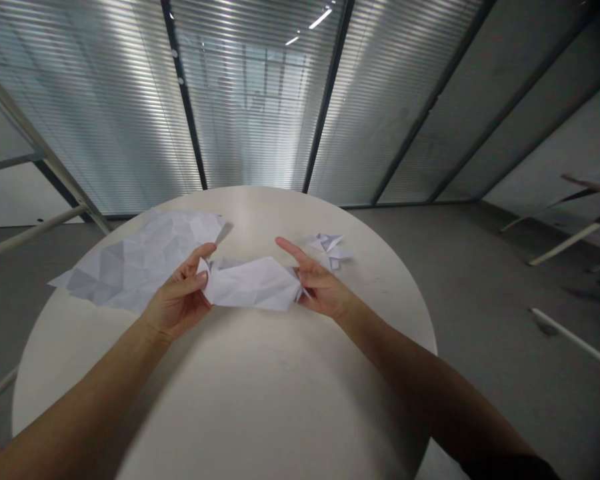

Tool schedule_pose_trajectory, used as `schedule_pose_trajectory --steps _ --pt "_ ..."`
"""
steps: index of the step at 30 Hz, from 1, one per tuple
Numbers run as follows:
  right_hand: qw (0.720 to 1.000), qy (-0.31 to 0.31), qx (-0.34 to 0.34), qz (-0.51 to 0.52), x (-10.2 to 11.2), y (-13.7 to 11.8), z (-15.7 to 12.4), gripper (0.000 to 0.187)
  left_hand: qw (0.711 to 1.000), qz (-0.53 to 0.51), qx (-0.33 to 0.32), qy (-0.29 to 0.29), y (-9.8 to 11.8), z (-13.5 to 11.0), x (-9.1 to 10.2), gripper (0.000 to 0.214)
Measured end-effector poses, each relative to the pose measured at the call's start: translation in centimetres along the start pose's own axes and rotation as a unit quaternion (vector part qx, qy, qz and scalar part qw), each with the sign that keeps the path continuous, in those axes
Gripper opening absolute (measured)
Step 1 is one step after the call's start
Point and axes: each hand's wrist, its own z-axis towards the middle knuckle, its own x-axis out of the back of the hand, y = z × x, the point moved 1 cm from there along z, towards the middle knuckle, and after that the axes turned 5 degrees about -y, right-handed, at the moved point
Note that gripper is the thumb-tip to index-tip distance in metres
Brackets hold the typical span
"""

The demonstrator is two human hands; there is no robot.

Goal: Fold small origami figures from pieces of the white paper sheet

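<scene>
A creased, partly folded white paper (253, 283) is held just above the round white table (260, 387), between both hands. My left hand (180, 297) pinches its left end with thumb and fingers closed on it. My right hand (317, 283) grips the right end, with the index finger stretched out above the paper.
A large crumpled white sheet (140, 257) lies flat on the table's left part, behind my left hand. A small folded paper piece (330, 248) lies on the table just beyond my right hand. Behind the table stands a glass wall with blinds; grey floor surrounds it.
</scene>
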Motion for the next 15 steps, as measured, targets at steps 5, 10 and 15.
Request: schedule_pose_trajectory --steps 5,10,15 --pt "0.997 0.064 0.037 -0.021 1.2 -0.2 0.3 0.044 0.998 0.003 -0.040 0.039 -0.6 1.3 0.9 0.032" --pt "0.998 0.027 0.031 -0.057 1.1 -0.3 0.6 0.058 0.992 0.061 -0.062 0.087 -1.4 2.0 1.7 0.036" --pt "0.976 0.176 0.016 -0.125 1.1 0.4 1.0 0.036 0.965 0.193 -0.071 0.161 -2.0 2.0 2.2 0.026"
